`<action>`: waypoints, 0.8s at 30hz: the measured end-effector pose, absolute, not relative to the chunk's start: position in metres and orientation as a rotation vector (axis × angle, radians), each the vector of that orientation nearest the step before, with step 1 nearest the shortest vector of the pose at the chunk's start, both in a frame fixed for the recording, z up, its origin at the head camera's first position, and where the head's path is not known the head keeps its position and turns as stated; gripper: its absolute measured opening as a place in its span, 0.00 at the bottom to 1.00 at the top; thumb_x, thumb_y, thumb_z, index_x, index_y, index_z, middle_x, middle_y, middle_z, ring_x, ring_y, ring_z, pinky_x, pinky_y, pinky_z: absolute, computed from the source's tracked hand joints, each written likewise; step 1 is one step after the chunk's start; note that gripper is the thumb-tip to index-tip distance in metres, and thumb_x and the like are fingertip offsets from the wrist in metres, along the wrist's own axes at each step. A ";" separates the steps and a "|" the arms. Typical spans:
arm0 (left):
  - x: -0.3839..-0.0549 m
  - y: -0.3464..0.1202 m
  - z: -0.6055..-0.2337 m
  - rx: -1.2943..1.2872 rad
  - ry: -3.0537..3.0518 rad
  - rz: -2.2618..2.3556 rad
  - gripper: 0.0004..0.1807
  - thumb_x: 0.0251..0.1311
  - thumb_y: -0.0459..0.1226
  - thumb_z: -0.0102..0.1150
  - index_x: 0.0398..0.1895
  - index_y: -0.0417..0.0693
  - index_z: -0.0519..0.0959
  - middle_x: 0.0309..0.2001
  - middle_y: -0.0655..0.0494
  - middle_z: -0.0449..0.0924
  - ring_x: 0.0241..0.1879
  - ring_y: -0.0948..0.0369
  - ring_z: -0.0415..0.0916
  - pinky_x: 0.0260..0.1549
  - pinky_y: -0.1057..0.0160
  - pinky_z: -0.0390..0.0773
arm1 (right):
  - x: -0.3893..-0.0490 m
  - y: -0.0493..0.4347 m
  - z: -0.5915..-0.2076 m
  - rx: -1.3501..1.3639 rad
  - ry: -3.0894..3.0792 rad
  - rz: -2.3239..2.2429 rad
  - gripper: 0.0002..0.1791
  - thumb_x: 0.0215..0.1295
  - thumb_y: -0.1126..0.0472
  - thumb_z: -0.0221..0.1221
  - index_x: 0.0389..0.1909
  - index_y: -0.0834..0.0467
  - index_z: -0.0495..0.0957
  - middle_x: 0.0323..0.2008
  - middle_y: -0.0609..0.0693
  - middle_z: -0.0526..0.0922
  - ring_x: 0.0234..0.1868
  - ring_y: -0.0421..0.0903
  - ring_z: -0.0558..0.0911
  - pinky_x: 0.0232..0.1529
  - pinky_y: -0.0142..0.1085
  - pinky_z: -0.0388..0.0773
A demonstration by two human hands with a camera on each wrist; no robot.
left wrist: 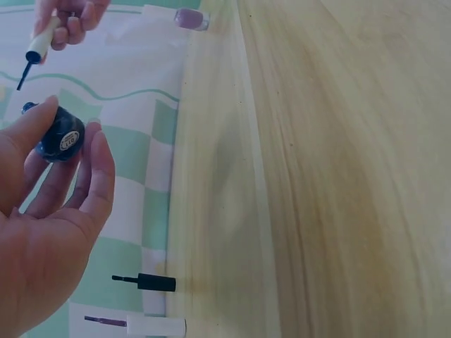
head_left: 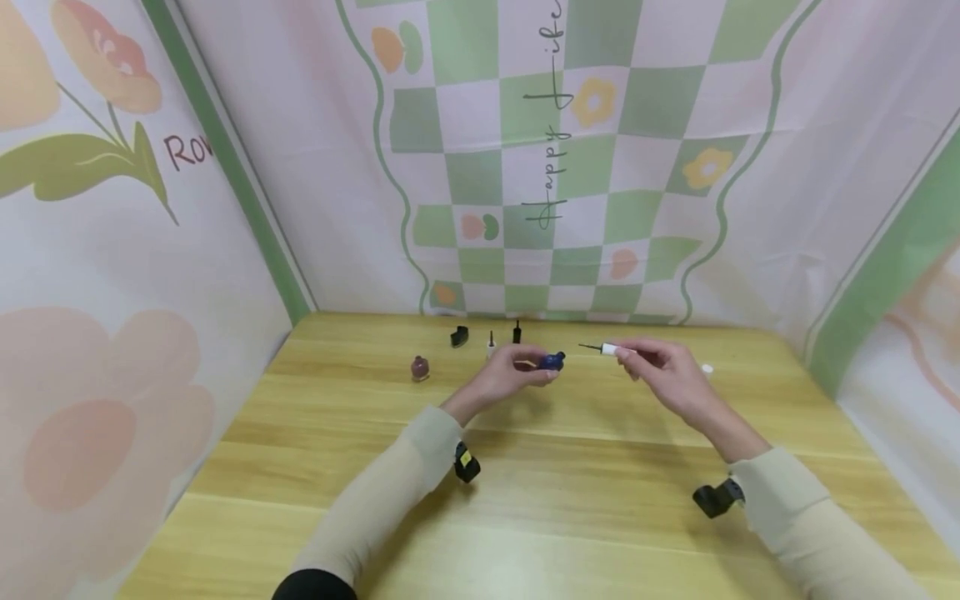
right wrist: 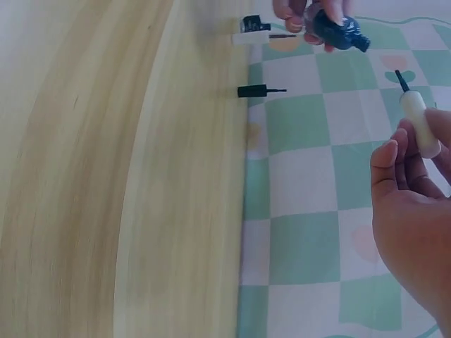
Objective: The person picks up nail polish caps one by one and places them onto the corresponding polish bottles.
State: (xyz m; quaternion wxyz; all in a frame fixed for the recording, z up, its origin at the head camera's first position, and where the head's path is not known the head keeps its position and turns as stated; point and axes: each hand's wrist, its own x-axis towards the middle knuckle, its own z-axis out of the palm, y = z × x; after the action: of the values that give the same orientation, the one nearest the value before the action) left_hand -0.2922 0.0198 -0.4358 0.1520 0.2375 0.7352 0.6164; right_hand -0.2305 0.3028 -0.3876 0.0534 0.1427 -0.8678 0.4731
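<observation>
My left hand (head_left: 510,372) holds a small dark blue nail polish bottle (head_left: 552,362) between thumb and fingers, above the table. The bottle has no cap on and its neck tilts to the right, as the right wrist view shows. A round label (left wrist: 69,141) is on its base. My right hand (head_left: 663,375) pinches a white nail polish cap (right wrist: 418,121) with a dark-coated brush (right wrist: 402,80). The brush points left toward the bottle's neck, with a gap between them.
Toward the table's back edge stand a black brush cap (head_left: 517,333), a white brush cap (left wrist: 156,326) and a small black object (head_left: 459,336). A mauve polish bottle (head_left: 420,368) stands left of them. Beyond my right hand is a small mauve and whitish item (left wrist: 192,19). A printed cloth (head_left: 525,167) hangs behind.
</observation>
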 end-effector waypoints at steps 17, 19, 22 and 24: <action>-0.292 0.011 -0.441 0.775 2.083 1.785 0.15 0.64 0.34 0.69 0.53 0.40 0.83 0.48 0.49 0.83 0.43 0.57 0.85 0.46 0.61 0.86 | -0.230 0.292 -0.380 0.436 -2.593 1.543 0.16 0.72 0.55 0.65 0.53 0.60 0.82 0.39 0.52 0.85 0.39 0.50 0.83 0.36 0.31 0.82; -0.292 0.010 -0.442 0.789 2.092 1.774 0.15 0.64 0.34 0.69 0.53 0.40 0.83 0.48 0.49 0.83 0.42 0.58 0.85 0.46 0.60 0.86 | -0.230 0.291 -0.381 0.450 -2.592 1.540 0.16 0.72 0.56 0.64 0.53 0.61 0.82 0.40 0.51 0.85 0.39 0.50 0.83 0.36 0.31 0.82; -0.291 0.009 -0.441 0.801 2.110 1.758 0.15 0.64 0.35 0.69 0.53 0.41 0.84 0.47 0.51 0.83 0.42 0.58 0.85 0.46 0.58 0.86 | -0.230 0.290 -0.382 0.461 -2.592 1.541 0.16 0.72 0.57 0.64 0.54 0.61 0.82 0.40 0.50 0.86 0.39 0.48 0.83 0.37 0.31 0.82; -0.290 0.009 -0.441 0.805 2.117 1.750 0.15 0.64 0.35 0.70 0.53 0.42 0.84 0.47 0.51 0.83 0.41 0.58 0.85 0.48 0.54 0.86 | -0.231 0.289 -0.383 0.464 -2.597 1.539 0.16 0.72 0.56 0.64 0.54 0.61 0.82 0.40 0.51 0.86 0.38 0.47 0.83 0.37 0.31 0.82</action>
State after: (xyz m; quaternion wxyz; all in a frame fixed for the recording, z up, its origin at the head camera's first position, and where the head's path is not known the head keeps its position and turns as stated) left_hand -0.2903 0.0086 -0.4410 0.1392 0.2785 0.7324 0.6056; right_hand -0.2306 0.2886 -0.3826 0.0436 0.1516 -0.8495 0.5035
